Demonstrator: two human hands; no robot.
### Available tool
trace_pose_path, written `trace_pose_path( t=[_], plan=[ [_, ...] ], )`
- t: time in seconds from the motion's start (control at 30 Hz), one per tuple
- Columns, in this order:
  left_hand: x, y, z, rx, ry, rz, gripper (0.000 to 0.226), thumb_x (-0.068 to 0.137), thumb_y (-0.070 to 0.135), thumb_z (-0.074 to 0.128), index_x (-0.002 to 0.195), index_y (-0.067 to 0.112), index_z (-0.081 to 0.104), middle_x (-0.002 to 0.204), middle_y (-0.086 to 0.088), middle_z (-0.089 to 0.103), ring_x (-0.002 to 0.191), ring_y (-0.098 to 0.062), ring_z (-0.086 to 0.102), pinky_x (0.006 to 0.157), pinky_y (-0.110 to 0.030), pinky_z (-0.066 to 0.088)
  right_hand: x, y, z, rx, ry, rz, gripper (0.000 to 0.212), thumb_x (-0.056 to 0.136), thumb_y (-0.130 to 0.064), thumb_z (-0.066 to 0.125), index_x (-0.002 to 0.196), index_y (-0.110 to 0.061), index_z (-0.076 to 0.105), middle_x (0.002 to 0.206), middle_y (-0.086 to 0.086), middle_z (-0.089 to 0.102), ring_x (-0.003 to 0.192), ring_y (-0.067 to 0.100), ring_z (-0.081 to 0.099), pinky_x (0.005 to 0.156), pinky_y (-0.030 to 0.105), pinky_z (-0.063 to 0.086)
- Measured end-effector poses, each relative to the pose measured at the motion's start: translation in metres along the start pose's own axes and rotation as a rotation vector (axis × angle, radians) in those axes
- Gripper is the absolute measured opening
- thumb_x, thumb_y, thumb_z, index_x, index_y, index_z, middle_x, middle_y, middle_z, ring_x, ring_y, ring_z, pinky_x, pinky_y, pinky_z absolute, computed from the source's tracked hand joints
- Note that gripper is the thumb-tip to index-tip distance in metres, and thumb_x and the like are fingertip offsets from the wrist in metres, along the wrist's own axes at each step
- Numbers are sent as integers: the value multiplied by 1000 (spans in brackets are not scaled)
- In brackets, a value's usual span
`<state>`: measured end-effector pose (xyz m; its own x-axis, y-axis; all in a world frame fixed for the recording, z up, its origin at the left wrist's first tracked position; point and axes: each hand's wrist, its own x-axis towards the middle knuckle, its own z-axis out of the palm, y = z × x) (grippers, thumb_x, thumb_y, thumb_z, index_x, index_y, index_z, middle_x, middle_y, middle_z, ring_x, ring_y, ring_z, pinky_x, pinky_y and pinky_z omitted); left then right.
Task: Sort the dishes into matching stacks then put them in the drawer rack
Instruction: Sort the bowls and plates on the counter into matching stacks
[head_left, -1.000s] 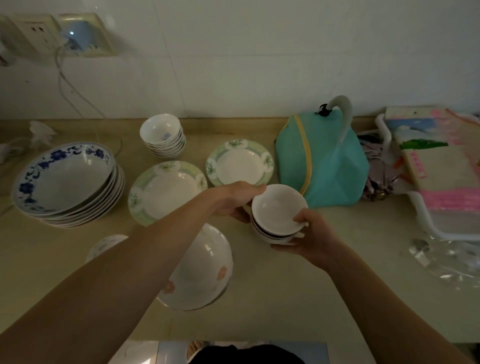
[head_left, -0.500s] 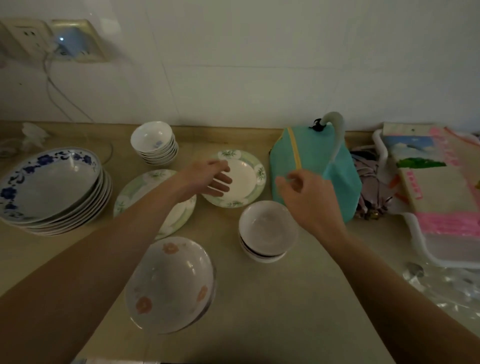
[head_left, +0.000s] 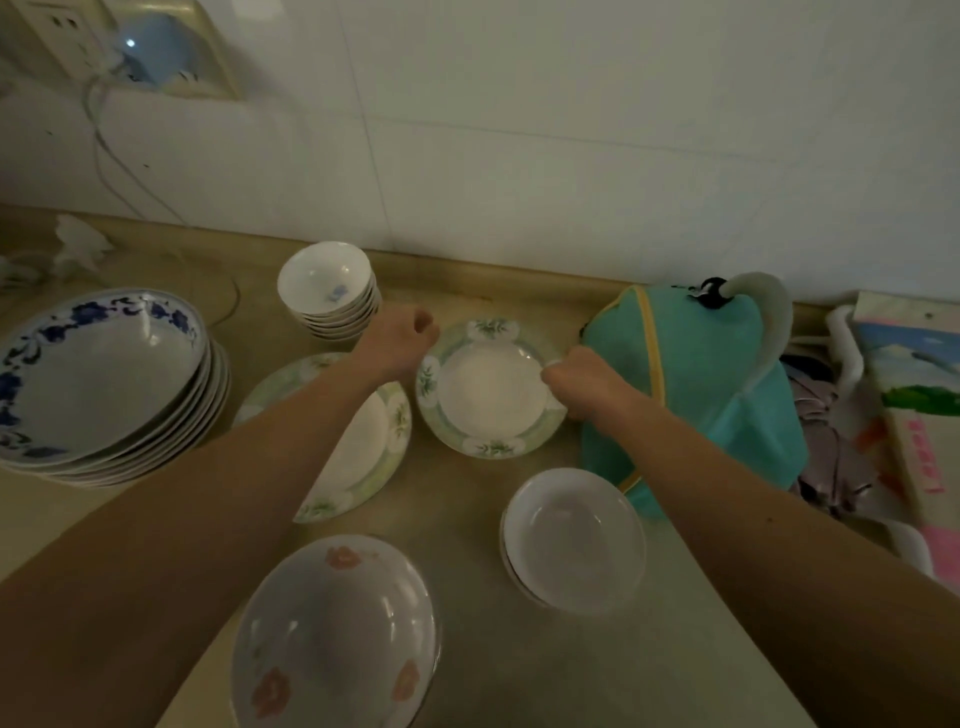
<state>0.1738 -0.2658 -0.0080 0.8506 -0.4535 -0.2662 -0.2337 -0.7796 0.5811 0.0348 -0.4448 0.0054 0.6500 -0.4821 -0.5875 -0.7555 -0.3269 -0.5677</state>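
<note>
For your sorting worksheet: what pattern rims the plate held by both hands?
A pale green band with white floral panels, on the plate; head view.

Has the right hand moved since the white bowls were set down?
Yes. The right hand left the white bowls and reached back to the green-rimmed plate.

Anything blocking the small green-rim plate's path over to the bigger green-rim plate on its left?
Only the left forearm, which lies across the bigger green-rim plate. Both hands sit at the small green-rim plate's rim; the counter gap between looks free.
</note>
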Motion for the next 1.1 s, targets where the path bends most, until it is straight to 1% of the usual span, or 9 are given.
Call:
trace_pose_path(
  t=[0.13, 0.27, 0.33, 0.53, 0.63, 0.73, 0.83, 1.0, 1.1],
  plan=[
    [16, 0, 6, 154, -83, -10, 35, 101, 21, 54, 130, 3, 62, 130, -17, 64, 123, -32, 58, 103, -38, 45, 16, 12, 11, 45, -30, 60, 28, 98, 0, 44, 123, 8, 56, 135, 28, 57, 121, 44, 60, 91, 46, 57],
    [25, 0, 12, 187, -106, 2, 25, 99, 12, 57, 116, 0, 71, 113, -16, 70, 105, -31, 66, 85, -37, 53, 29, 16, 19, 117, -14, 128, 25, 97, 3, 51, 75, -8, 51, 117, 29, 64, 103, 46, 67, 76, 48, 61],
    [26, 0, 14, 182, -89, -2, 26, 97, 6, 57, 118, -1, 72, 116, -18, 71, 106, -31, 67, 86, -37, 54, 32, 17, 20, 190, 19, 168, 23, 95, 6, 54, 74, -3, 54, 103, 30, 65, 96, 47, 67, 76, 57, 60],
    [25, 7, -8, 50, 49, 17, 34, 91, 5, 61, 124, 5, 71, 125, -15, 70, 118, -30, 64, 100, -36, 50, 24, 11, 10, 162, 135, -13, 11, 90, 10, 51, 81, 9, 59, 86, 24, 66, 86, 43, 67, 69, 44, 59],
    [16, 10, -34, 26, 128, 49, 29, 90, 11, 67, 119, 8, 73, 116, -11, 73, 107, -26, 68, 91, -30, 50, 12, -1, 5, 231, 155, -84, 20, 91, -1, 58, 111, 1, 62, 105, 18, 67, 92, 36, 68, 67, 52, 64],
    [-4, 0, -64, -11, 92, 20, 25, 89, 12, 73, 113, 8, 73, 102, -11, 74, 86, -23, 71, 83, -36, 60, -3, -13, 5, 286, 155, -168, 26, 93, -9, 63, 116, -18, 57, 106, 7, 63, 83, 21, 66, 47, 32, 60],
    [-29, -13, -92, -59, 29, -91, 14, 87, 4, 73, 101, 4, 71, 81, -14, 72, 56, -17, 71, 53, -29, 61, -14, -28, 14, 294, 115, -211, 27, 93, -8, 64, 116, -20, 57, 101, 6, 65, 75, 16, 66, 40, 23, 52],
    [-69, -46, -124, -91, -88, -286, 14, 89, -2, 71, 102, -7, 69, 87, -21, 72, 61, -22, 71, 58, -32, 64, -28, -53, 42, 232, -6, -231, 17, 90, 0, 63, 84, -15, 65, 77, 5, 66, 57, 15, 64, 38, 21, 49],
    [-94, -75, -126, -110, -82, -378, 12, 89, -3, 70, 99, -10, 71, 82, -23, 73, 51, -17, 71, 47, -24, 58, -31, -66, 65, 164, -53, -250, 23, 90, -5, 66, 73, -19, 63, 64, 6, 63, 48, 14, 57, 38, 20, 47]
  ],
)
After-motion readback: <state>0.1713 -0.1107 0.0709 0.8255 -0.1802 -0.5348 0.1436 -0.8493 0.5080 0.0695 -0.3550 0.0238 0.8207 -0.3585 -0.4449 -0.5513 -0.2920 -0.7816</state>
